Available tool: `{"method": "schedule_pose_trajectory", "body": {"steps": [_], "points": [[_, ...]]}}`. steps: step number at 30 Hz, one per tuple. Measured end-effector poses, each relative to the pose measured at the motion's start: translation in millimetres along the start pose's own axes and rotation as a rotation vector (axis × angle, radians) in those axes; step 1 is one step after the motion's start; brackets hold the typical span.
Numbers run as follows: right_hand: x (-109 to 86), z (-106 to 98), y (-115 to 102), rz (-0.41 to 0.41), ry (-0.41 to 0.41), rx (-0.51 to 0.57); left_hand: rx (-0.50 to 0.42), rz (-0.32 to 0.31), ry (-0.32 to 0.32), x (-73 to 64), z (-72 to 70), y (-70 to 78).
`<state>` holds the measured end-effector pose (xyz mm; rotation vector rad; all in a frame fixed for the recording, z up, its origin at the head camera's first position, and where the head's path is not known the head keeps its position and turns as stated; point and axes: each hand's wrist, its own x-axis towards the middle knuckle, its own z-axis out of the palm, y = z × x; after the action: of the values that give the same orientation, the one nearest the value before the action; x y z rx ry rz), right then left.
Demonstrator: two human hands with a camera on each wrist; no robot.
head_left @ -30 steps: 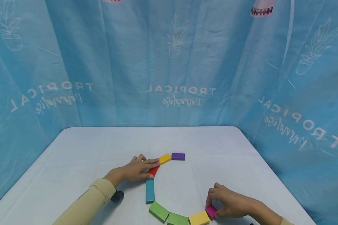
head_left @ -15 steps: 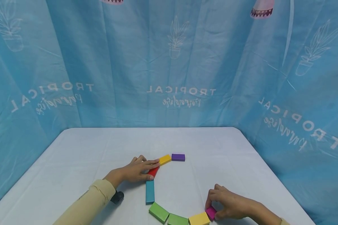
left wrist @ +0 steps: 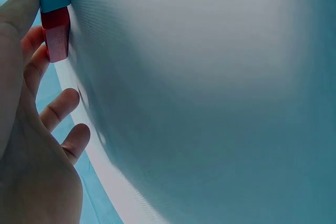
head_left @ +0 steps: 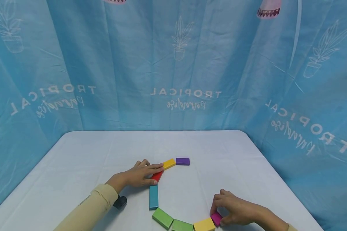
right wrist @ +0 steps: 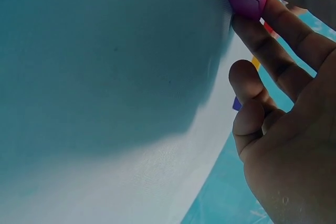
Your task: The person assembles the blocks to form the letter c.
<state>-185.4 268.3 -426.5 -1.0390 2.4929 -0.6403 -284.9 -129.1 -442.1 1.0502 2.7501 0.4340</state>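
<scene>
With thumb and forefinger at its two ends, my left hand [head_left: 138, 175] holds a red block [head_left: 157, 176] flat on the table. The left wrist view shows fingers behind that red block [left wrist: 56, 35], which abuts a teal block [head_left: 154, 197]. A yellow block [head_left: 169, 164] meets the red one's far end, followed by a purple block [head_left: 182, 161]. My right hand [head_left: 235, 208] pinches a magenta block [head_left: 216, 219] between thumb and fingers, against the corner of another yellow block [head_left: 204, 224]. Part of the magenta block is hidden by the fingers.
Two green blocks [head_left: 163, 218] link the teal block to the near yellow one, so the blocks form an arc that opens to the right. A white cloth covers the table [head_left: 104, 144]. Behind and beside it hangs a blue printed curtain [head_left: 133, 64].
</scene>
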Motion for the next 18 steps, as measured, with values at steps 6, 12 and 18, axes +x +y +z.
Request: {"method": "schedule_pose_trajectory", "body": {"steps": [6,12,18], "points": [[-1.6,2,1,0.021,-0.008,0.028,-0.002,0.000,-0.004,-0.9,-0.5,1.4],[-2.0,-1,2,0.018,-0.034,0.060,0.002,0.010,0.007,-1.9,-2.0,1.8],[0.6,-12,1,0.003,-0.030,0.142,0.009,-0.010,0.085,-3.7,-10.9,6.7]]}}
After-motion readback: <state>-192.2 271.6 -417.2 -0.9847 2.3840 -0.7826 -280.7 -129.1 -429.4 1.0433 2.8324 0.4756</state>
